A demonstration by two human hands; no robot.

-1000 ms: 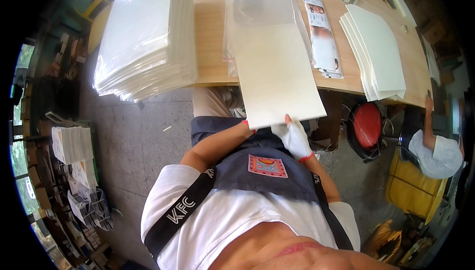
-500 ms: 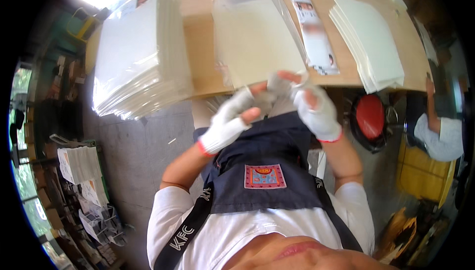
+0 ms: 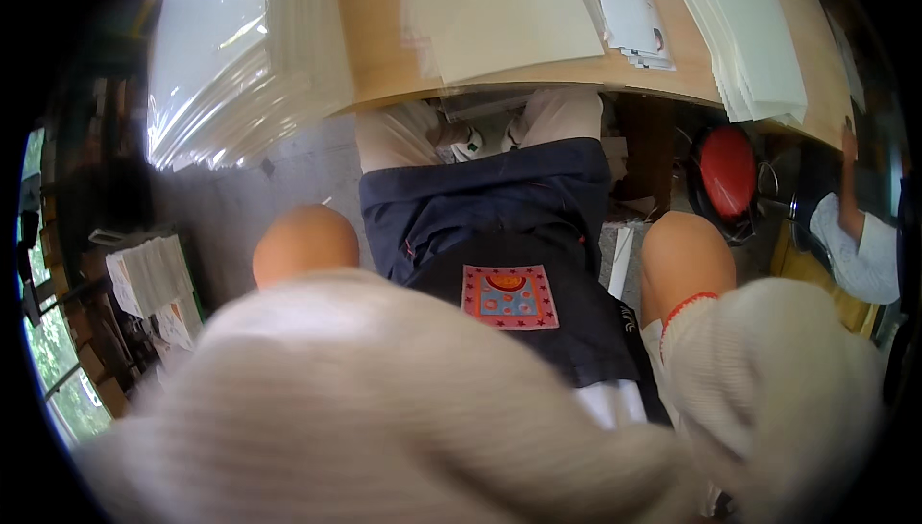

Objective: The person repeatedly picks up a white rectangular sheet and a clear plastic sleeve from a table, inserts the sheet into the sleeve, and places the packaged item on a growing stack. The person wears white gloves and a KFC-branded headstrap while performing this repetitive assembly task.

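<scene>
Both of my hands, in white knit gloves, are raised very close to the camera. My left hand (image 3: 384, 409) fills the lower left and middle as a large blurred shape. To the right, my right hand (image 3: 778, 370) shows its knit back and a red-edged cuff. The fingers of both are hidden or smeared, and no held object shows. Beyond them lies my dark apron (image 3: 480, 197) with a pink and blue patch. On the table, a cream sheet stack (image 3: 509, 15) lies in the middle, beside a narrow printed strip stack (image 3: 639, 24).
A tall stack of plastic-wrapped sheets (image 3: 230, 53) stands at the table's left. A white sheet stack (image 3: 744, 34) overhangs the edge of the wooden table (image 3: 370, 34) at right. A red stool (image 3: 727, 170) and another person (image 3: 855, 245) are on the right. Bundled papers (image 3: 149, 274) stand at left.
Both gloved hands have come up from in front of the table edge to close before the camera. The table and its stacks now sit higher in the picture.
</scene>
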